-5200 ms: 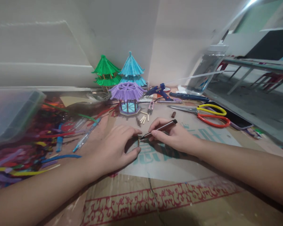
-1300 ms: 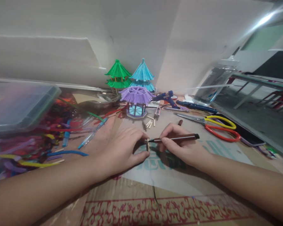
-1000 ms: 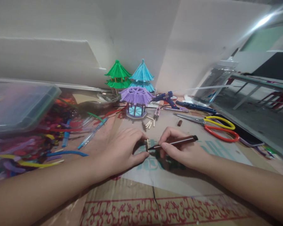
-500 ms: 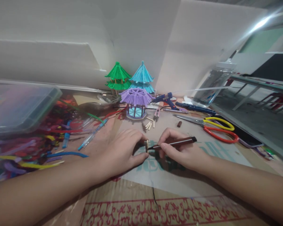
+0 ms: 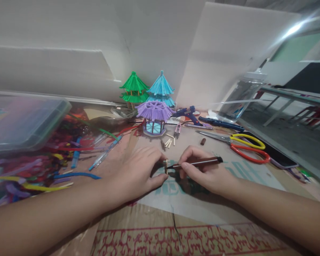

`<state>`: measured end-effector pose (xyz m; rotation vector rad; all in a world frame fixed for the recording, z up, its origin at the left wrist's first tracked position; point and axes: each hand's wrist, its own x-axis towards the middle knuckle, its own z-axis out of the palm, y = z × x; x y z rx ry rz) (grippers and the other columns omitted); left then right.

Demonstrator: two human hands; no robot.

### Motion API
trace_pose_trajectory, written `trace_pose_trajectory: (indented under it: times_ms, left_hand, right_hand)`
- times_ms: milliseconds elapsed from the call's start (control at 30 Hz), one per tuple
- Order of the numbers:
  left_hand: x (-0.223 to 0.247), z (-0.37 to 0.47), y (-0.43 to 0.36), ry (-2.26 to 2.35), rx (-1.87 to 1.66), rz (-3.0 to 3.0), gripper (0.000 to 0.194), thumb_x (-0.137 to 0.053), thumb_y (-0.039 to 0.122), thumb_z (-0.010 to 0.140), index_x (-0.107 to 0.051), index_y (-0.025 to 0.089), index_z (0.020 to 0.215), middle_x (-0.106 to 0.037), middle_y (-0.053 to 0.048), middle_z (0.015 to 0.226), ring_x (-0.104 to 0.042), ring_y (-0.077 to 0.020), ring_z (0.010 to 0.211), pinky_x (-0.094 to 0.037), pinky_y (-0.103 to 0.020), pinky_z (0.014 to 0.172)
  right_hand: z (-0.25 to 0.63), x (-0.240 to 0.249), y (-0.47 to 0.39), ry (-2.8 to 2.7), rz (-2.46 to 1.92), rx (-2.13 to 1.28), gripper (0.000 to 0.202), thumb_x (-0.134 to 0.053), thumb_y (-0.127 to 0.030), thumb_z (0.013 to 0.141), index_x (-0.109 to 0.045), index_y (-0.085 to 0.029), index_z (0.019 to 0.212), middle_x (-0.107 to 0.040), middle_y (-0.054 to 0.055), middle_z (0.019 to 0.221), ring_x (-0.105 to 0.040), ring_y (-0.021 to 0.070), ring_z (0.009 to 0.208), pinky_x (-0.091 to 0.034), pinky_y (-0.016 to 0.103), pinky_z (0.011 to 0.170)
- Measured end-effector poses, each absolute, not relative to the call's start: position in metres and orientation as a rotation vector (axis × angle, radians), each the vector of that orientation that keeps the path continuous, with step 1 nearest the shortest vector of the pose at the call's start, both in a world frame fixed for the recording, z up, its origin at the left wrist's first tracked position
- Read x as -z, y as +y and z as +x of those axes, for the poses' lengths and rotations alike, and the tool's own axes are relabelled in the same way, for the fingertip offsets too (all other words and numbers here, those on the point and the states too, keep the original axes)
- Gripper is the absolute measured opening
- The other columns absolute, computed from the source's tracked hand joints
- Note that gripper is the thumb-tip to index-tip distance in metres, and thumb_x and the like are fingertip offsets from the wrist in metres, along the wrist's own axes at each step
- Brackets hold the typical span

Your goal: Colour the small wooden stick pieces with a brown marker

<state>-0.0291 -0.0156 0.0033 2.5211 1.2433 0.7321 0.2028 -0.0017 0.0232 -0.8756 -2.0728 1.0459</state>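
Observation:
My left hand (image 5: 146, 167) pinches a short wooden stick (image 5: 166, 167) upright between thumb and forefinger; part of it looks dark brown. In my right hand (image 5: 200, 167) is a brown marker (image 5: 206, 161), its tip touching the stick's right side. The marker's brown cap (image 5: 203, 141) lies on the sheet beyond my right hand. Several pale short sticks (image 5: 169, 143) and some dark brown sticks (image 5: 163, 144) lie just past my fingertips. Behind them stands a small pavilion with a purple roof (image 5: 156, 111) and dark posts.
Green (image 5: 134, 89) and blue pavilions (image 5: 161, 87) stand at the back. A glue gun (image 5: 188, 113), small snips (image 5: 177, 131), scissors (image 5: 234, 140) and a phone (image 5: 274, 153) lie to the right. Colourful pipe cleaners (image 5: 29, 185) and a plastic box (image 5: 26, 122) crowd the left.
Both hands keep nearly the same pose, with the marker tip still at the stick. The whole view has shifted very slightly.

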Motion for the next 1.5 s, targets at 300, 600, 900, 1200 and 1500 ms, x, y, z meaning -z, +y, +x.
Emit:
trace_pose_trajectory:
  times_ms: [300,600,900,1200,1500]
  left_hand:
    - [-0.0013,-0.0296,-0.0158,1.264,-0.701,2.63,0.021,-0.067,0.034,0.09,-0.057,0.02,0.102,-0.066,-0.008,0.106,-0.061,-0.0291,0.105,-0.05,-0.045,0.088]
    - [-0.0039,-0.0286,-0.0165,1.265,-0.718,2.536,0.023,-0.071,0.032,0.087,-0.059,0.021,0.103,-0.068,-0.008,0.107,-0.063,-0.0299,0.106,-0.051,-0.045,0.089]
    - [-0.0008,-0.0283,-0.0147,1.267,-0.746,2.538,0.024,-0.071,0.034,0.087,-0.059,0.022,0.103,-0.069,-0.007,0.107,-0.063,-0.0294,0.106,-0.051,-0.045,0.087]
    - [-0.0007,-0.0297,-0.0152,1.255,-0.765,2.603,0.02,-0.067,0.031,0.09,-0.059,0.022,0.106,-0.068,-0.007,0.108,-0.062,-0.0282,0.108,-0.049,-0.043,0.09]
    - [-0.0047,-0.0306,-0.0178,1.288,-0.679,2.713,0.021,-0.066,0.033,0.092,-0.059,0.02,0.107,-0.067,-0.008,0.11,-0.06,-0.0305,0.11,-0.048,-0.047,0.094]
  right_hand:
    - [0.2039,-0.024,-0.0019,-2.089,-0.859,-0.87,0.007,-0.059,-0.025,0.095,-0.059,-0.02,0.091,-0.069,0.002,0.075,-0.065,0.0128,0.066,-0.052,0.024,0.06]
    - [0.2031,-0.024,-0.0023,-2.047,-0.895,-0.956,0.009,-0.058,-0.027,0.096,-0.057,-0.02,0.092,-0.069,0.002,0.073,-0.066,0.0136,0.065,-0.052,0.024,0.059]
    - [0.2038,-0.0239,-0.0017,-2.081,-0.86,-0.943,0.008,-0.058,-0.025,0.095,-0.057,-0.02,0.09,-0.068,0.001,0.073,-0.065,0.0128,0.065,-0.052,0.024,0.059]
    - [0.2048,-0.0206,-0.0032,-2.124,-0.831,-0.901,0.007,-0.061,-0.025,0.095,-0.058,-0.02,0.091,-0.069,0.001,0.075,-0.066,0.013,0.065,-0.052,0.024,0.059]
    - [0.2063,-0.0209,-0.0053,-2.168,-0.843,-0.876,0.008,-0.06,-0.026,0.094,-0.058,-0.02,0.091,-0.069,0.002,0.074,-0.066,0.0136,0.062,-0.051,0.024,0.056]
